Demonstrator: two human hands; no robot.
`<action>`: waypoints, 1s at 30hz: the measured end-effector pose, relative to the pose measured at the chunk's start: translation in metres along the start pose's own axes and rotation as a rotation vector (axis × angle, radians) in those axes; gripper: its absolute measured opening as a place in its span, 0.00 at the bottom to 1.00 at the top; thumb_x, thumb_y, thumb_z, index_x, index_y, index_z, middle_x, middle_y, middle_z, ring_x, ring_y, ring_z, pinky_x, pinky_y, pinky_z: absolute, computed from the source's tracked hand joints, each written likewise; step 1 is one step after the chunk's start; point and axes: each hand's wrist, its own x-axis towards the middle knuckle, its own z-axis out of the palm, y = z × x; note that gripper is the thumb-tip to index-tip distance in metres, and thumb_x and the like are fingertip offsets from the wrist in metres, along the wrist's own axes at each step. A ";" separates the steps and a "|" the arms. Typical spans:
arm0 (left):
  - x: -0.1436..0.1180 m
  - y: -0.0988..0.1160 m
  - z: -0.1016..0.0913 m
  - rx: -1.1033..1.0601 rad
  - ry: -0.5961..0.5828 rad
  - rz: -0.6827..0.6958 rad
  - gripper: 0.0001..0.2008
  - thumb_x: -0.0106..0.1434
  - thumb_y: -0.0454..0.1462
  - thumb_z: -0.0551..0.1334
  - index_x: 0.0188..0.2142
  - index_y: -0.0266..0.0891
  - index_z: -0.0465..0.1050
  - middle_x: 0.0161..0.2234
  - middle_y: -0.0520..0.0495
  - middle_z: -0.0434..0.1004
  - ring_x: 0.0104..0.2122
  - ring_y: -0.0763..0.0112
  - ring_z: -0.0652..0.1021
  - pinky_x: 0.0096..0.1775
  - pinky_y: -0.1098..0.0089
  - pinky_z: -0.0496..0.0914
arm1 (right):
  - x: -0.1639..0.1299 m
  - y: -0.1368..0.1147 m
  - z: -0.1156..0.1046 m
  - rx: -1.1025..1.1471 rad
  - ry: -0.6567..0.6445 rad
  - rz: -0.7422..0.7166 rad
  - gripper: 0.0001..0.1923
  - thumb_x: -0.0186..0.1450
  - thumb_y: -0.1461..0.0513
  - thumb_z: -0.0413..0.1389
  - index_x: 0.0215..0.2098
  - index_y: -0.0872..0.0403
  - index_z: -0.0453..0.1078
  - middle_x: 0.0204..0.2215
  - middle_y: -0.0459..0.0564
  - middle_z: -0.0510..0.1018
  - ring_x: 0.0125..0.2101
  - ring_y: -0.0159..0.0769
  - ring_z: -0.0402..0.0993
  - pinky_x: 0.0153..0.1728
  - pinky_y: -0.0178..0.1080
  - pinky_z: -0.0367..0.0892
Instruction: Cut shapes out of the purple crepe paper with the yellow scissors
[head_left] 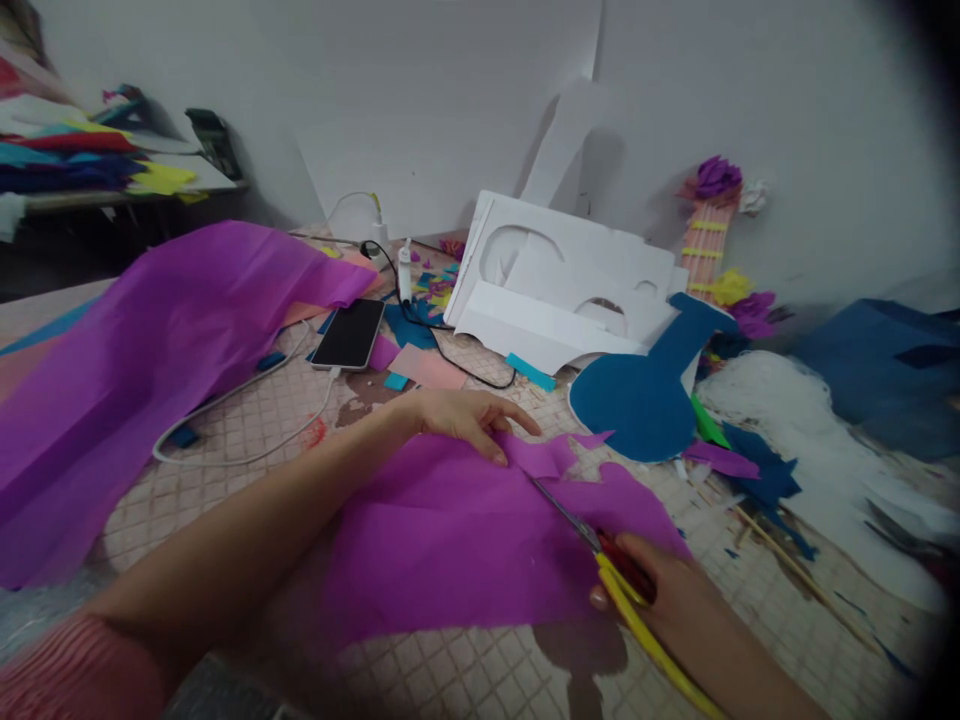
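Note:
A sheet of purple tissue paper (pixel 450 540) lies in front of me on the tiled table. My left hand (pixel 465 418) rests flat on its far edge, fingers pressing the paper down. My right hand (pixel 660 590) grips yellow-and-red scissors (pixel 600 555) whose blades point up and left into the paper, close to my left fingertips. The paper's far edge is cut into wavy lobes.
A large purple sheet (pixel 150 340) drapes at the left. A phone (pixel 349 335) with white cable lies behind it. White cardboard cutouts (pixel 555 290), a blue paper shape (pixel 645 400), white tissue (pixel 795 430) and wooden sticks (pixel 787 565) crowd the right side.

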 end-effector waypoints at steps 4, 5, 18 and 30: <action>0.001 -0.001 0.000 -0.003 -0.012 0.004 0.30 0.51 0.36 0.69 0.53 0.39 0.64 0.35 0.49 0.76 0.32 0.73 0.76 0.36 0.72 0.70 | 0.000 -0.003 -0.002 0.007 -0.008 -0.009 0.07 0.56 0.56 0.54 0.31 0.51 0.66 0.25 0.47 0.78 0.26 0.39 0.71 0.26 0.38 0.60; 0.001 -0.001 0.000 -0.006 -0.016 0.009 0.30 0.51 0.36 0.69 0.53 0.39 0.64 0.34 0.49 0.76 0.32 0.73 0.76 0.36 0.72 0.70 | 0.000 -0.003 -0.002 0.014 -0.007 -0.009 0.07 0.56 0.57 0.54 0.30 0.51 0.66 0.25 0.47 0.78 0.26 0.39 0.71 0.26 0.38 0.60; 0.001 0.000 0.001 -0.020 -0.019 0.017 0.30 0.50 0.36 0.69 0.53 0.38 0.64 0.36 0.48 0.76 0.33 0.72 0.76 0.36 0.72 0.69 | 0.001 0.004 -0.003 -0.128 -0.010 0.015 0.18 0.57 0.54 0.52 0.45 0.53 0.63 0.35 0.53 0.79 0.33 0.48 0.74 0.33 0.45 0.63; 0.000 0.000 0.001 -0.015 -0.019 0.023 0.28 0.51 0.36 0.68 0.52 0.40 0.66 0.34 0.49 0.76 0.31 0.73 0.76 0.36 0.71 0.70 | 0.002 -0.004 -0.002 -0.191 0.052 0.048 0.25 0.57 0.53 0.54 0.51 0.54 0.62 0.37 0.55 0.80 0.37 0.53 0.76 0.35 0.48 0.65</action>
